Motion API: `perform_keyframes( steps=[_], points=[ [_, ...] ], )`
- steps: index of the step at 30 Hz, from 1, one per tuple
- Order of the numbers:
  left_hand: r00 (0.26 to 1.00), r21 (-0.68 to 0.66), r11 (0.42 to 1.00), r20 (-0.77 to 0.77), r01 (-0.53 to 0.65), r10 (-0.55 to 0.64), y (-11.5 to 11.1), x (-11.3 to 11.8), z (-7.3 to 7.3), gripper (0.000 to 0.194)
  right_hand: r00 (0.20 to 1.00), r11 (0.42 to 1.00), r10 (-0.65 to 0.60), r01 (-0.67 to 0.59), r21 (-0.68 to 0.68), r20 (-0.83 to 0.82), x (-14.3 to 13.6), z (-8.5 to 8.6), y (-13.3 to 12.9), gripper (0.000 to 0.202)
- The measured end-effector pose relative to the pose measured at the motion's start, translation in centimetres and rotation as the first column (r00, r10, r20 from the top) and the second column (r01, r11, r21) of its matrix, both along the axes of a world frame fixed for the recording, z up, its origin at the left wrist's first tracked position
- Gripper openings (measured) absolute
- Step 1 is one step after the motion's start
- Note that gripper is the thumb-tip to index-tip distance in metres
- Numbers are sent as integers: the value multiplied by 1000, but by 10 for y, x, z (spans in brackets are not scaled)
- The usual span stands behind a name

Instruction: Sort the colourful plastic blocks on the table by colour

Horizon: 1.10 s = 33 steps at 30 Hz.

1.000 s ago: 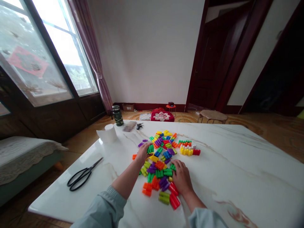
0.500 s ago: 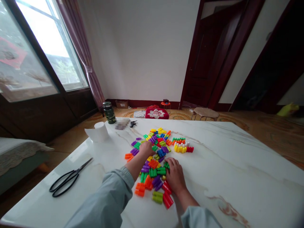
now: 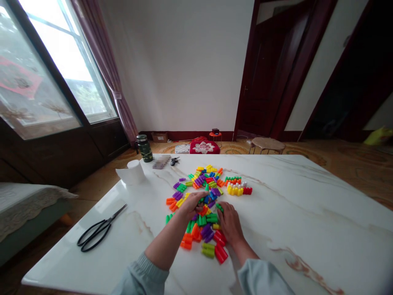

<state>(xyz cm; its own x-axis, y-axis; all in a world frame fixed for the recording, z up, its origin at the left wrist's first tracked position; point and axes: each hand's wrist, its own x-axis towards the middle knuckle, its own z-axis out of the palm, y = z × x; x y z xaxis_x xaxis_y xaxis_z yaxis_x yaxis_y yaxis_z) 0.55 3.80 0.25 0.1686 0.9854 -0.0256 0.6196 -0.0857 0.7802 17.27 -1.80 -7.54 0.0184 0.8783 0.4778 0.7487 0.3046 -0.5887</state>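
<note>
Colourful plastic building blocks [image 3: 208,232] lie in a loose pile on the white marble-patterned table [image 3: 294,213]. My left hand [image 3: 194,203] is over the middle of the pile, fingers curled round a small green block that is mostly hidden. Just to the right, my right hand [image 3: 231,221] grips a green building block [image 3: 219,207] between thumb and fingers, at the pile's right edge. The two hands are close together, fingertips facing. Beyond them, a joined row of yellow, white and red blocks [image 3: 236,190] lies beside a green and orange row [image 3: 233,180].
Black-handled scissors [image 3: 97,234] lie on the left of the table. Farther back stand a white paper roll [image 3: 135,173] and a camouflage-patterned flask [image 3: 144,148], near keys [image 3: 174,161] and a blurred-out item. A round stool [image 3: 267,144] stands past the far edge.
My left hand has drawn back from the pile's far left towards my right hand, now with a green block in its fingers. My right hand has lifted its green block slightly; the view has shifted.
</note>
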Motion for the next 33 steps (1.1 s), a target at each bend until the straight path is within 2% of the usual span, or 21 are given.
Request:
perform_keyframes(
  steps=[3, 7, 11, 14, 17, 22, 33],
  points=[
    [997, 17, 999, -65, 46, -45, -20, 5, 1, 42, 993, 998, 41, -37, 42, -109, 1, -3, 1, 34],
    [967, 108, 993, -253, 54, -25, -31, 11, 3, 22, 980, 997, 77, -72, 33, -181, -1, -3, 0, 40],
    [902, 148, 982, -429, 116, -42, -34, 17, 4, 21, 973, 999, 32, -28, 21, -227, -3, -3, -1, 39],
    [861, 160, 970, -502, 184, -81, -36, 21, 1, 25, 969, 998, 44, -33, 52, -242, -3, -2, -1, 38],
    [831, 174, 953, -544, 248, -117, -37, 21, -2, 29, 970, 996, 74, -59, 73, -233, -2, 0, -2, 35],
    [792, 180, 935, -593, 306, -145, -35, 16, -3, 28, 975, 991, 134, -129, 41, -176, 0, 0, -1, 16],
    [775, 183, 913, -604, 364, -188, -32, 1, 3, 29, 961, 972, 233, -234, 12, -150, 0, 1, -2, 21]
  ],
)
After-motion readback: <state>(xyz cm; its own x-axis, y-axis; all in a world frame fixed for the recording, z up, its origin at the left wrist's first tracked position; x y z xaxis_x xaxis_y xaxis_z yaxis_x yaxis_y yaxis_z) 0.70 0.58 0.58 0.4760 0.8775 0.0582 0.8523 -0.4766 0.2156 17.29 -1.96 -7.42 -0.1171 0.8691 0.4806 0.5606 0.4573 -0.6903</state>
